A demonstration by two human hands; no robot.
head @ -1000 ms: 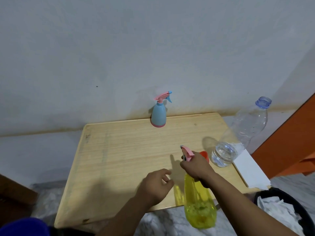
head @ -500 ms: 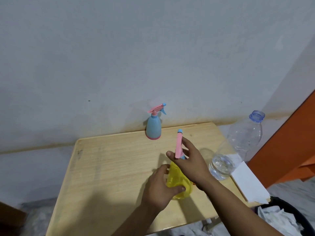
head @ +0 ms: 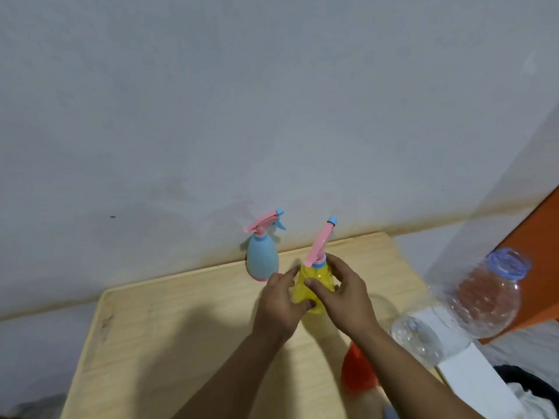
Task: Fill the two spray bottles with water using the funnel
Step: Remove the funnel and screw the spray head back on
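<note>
A yellow spray bottle [head: 314,282] with a pink trigger head stands upright on the wooden table [head: 169,328]. My left hand [head: 279,303] grips its body from the left. My right hand [head: 344,294] holds it from the right, fingers around the shoulder just below the cap. A blue spray bottle [head: 262,261] with a pink trigger stands behind it near the wall, untouched. An orange funnel [head: 357,373] lies on the table under my right forearm, partly hidden. A large clear water bottle [head: 472,309], uncapped and holding some water, stands at the table's right edge.
A white sheet or box [head: 478,385] lies at the table's right front corner. A dark bin with white paper [head: 532,394] sits below right. An orange panel [head: 538,237] stands at the right. The grey wall runs just behind the table.
The yellow bottle came up from below the front edge onto the table and now stands upright. Both hands have closed around it. The camera view has shifted closer.
</note>
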